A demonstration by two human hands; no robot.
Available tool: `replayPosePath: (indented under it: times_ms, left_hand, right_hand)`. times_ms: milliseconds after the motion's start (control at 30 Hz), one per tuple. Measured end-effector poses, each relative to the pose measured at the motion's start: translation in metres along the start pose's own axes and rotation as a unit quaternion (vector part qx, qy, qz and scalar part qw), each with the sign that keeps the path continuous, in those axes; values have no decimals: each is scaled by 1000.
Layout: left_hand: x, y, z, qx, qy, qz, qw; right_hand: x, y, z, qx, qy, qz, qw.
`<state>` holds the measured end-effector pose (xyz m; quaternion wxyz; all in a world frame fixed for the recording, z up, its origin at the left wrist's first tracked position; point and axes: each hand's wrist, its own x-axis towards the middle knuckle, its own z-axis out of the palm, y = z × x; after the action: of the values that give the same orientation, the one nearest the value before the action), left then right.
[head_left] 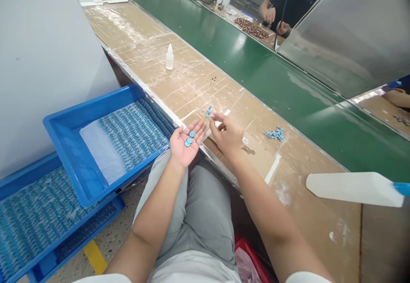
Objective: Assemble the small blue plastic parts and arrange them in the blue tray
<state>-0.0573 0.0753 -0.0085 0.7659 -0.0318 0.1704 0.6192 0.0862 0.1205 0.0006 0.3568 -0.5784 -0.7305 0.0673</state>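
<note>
My left hand lies palm up over the table's near edge, fingers spread, with three small blue round parts resting in the palm. My right hand hovers just right of it above the brown tabletop, fingers curled in a pinch; whether anything sits between them I cannot make out. Two or three more blue parts lie on the table just beyond its fingertips. A small heap of blue parts sits further right.
A blue tray of blue parts in rows stands at my left, above another blue tray. A small white dropper bottle stands on the table. A white bottle lies at right. Beyond runs a green conveyor; another person's hands work opposite.
</note>
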Motion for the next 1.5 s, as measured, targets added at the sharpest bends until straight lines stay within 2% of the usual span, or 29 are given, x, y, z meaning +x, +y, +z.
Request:
replayPosePath:
  times_ms: [100, 200, 367, 533, 733, 800, 867, 967, 1033, 1067, 1200, 1367, 1500]
  left_hand:
    - [1, -3, -1, -1, -11, -28, 1000]
    - [1, -9, 0, 5, -11, -49, 999]
    - [1, -20, 5, 53, -2, -42, 998]
    - [0, -31, 10, 105, -29, -28, 994]
    - [0, -36, 12, 108, -29, -30, 993]
    - [1, -36, 11, 110, -31, -35, 993]
    - [3, -34, 9, 114, -28, -34, 992]
    - [3, -29, 7, 131, -15, -27, 991]
    - [0, -27, 7, 144, -36, -22, 989]
    - [-3, -28, 7, 151, -55, -20, 987]
    - [-12, -35, 10, 192, -102, -5, 976]
    - [-15, -45, 8, 188, -111, -1, 976]
    - [-14, -46, 9, 178, -94, 10, 979]
  right_hand:
    - [-23, -10, -13, 47, -67, -35, 996]
    - [-35, -11, -15, 47, -115, -39, 991]
    - [-40, -3, -14, 108, -116, 8, 987]
    - [-41, -2, -20, 149, -127, 43, 980]
    - [-39, -6, -24, 230, -141, 67, 961]
    - [-37, -9, -29, 288, -138, 87, 944]
    - [-35, -12, -36, 374, -121, 134, 910]
    - [-32, -18, -51, 507, -84, 226, 827]
    - [-32, -20, -59, 559, -78, 270, 780]
    - [-32, -20, -63, 572, -81, 284, 765]
    - [-36, -21, -70, 586, -85, 308, 745]
    - [-35, -21, -75, 593, -108, 335, 725]
    - [-35, -20, -75, 584, -105, 335, 732]
